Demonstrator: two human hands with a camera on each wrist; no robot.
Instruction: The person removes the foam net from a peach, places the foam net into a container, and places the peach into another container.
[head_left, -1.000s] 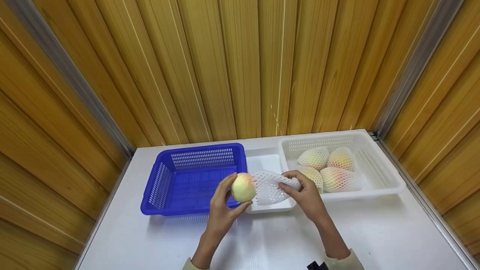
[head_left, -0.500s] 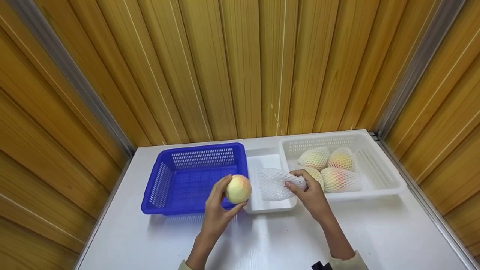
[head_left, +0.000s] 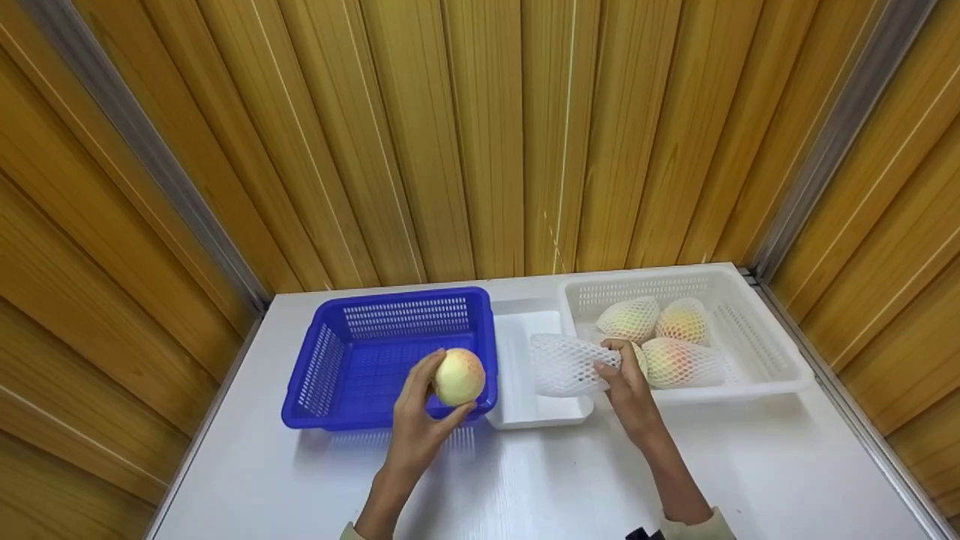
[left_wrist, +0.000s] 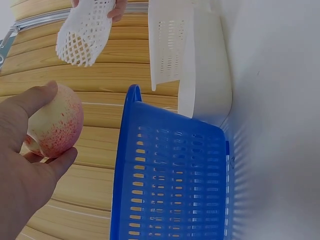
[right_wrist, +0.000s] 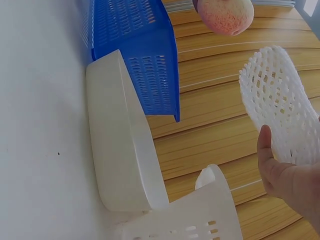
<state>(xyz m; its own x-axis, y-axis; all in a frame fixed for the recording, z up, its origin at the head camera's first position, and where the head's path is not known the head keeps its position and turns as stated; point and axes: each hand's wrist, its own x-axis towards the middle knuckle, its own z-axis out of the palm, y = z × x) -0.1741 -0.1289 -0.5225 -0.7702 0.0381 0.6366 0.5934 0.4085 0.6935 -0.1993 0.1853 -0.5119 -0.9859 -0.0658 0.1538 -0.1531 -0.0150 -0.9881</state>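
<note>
A bare peach (head_left: 460, 377), pale yellow with a red blush, is gripped between the thumb and fingers of my left hand (head_left: 420, 420). It is held up over the front right part of the blue basket (head_left: 390, 422). My right hand (head_left: 628, 394) pinches one end of a white foam net sleeve (head_left: 570, 366), which stretches leftward above the white tray (head_left: 540, 420). In the right wrist view the sleeve (right_wrist: 277, 100) is hollow, its mouth spread wide. The left wrist view shows the peach (left_wrist: 57, 122) apart from the sleeve (left_wrist: 87, 32).
On the right stands a white basket (head_left: 772, 337) holding several peaches in foam nets (head_left: 679, 361). The white tray sits lower, between the two baskets. Wood-patterned panels (head_left: 480, 135) rise behind and beside the white table (head_left: 525, 487).
The peach came out of the foam net sleeve and moved left with my left hand, toward the blue basket. My right hand drew the sleeve a little to the right.
</note>
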